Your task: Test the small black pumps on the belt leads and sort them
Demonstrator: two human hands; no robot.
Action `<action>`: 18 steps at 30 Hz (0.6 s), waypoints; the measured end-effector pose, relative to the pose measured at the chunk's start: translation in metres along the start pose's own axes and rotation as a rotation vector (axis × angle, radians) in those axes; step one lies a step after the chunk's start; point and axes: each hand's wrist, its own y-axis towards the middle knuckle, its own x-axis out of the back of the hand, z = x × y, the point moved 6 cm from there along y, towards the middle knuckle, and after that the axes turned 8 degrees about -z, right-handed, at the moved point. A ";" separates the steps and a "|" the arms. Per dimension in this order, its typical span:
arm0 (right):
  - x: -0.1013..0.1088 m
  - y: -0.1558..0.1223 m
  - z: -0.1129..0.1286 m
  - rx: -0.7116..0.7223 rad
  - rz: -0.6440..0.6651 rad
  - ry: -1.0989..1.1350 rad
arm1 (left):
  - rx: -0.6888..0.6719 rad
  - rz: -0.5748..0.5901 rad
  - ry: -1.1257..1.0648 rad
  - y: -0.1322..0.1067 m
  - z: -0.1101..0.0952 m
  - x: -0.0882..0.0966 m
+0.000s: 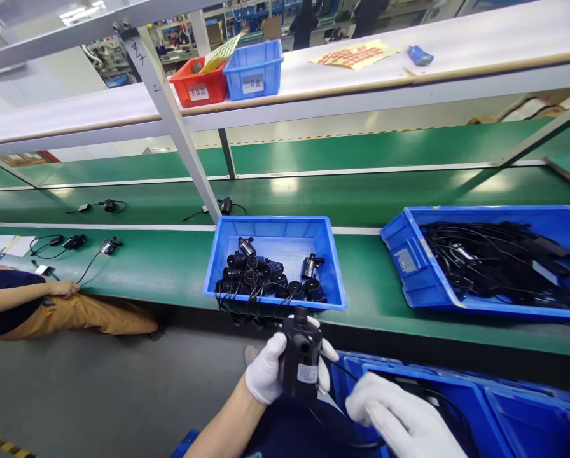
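Right white-gloved hand (397, 410) was blurred, I couldn't make out its grip | left white-gloved hand (267, 371) was partly hidden behind the black plastic device (295, 350) | the device's white rectangular label (307, 373) was too small to read | tan-trousered person (75, 316) was cut off at left

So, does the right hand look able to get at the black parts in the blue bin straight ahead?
Probably yes: the blue bin is open-topped, leaving the black parts exposed. The left hand, holding a black device, sits partly between, so the right hand would likely reach around it.
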 end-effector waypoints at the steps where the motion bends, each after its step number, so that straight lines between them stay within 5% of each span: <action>1: -0.003 0.001 -0.003 -0.001 -0.015 0.045 | -0.028 -0.014 0.085 -0.003 -0.004 -0.002; 6: -0.020 0.000 -0.018 0.081 -0.057 0.128 | -0.304 -0.204 0.612 -0.020 -0.025 -0.012; 10: -0.025 0.000 -0.015 0.134 -0.063 0.109 | -0.542 -0.288 0.827 -0.033 -0.035 -0.016; 18: -0.027 -0.001 -0.007 0.199 -0.116 0.104 | -0.560 -0.267 0.843 -0.038 -0.035 -0.014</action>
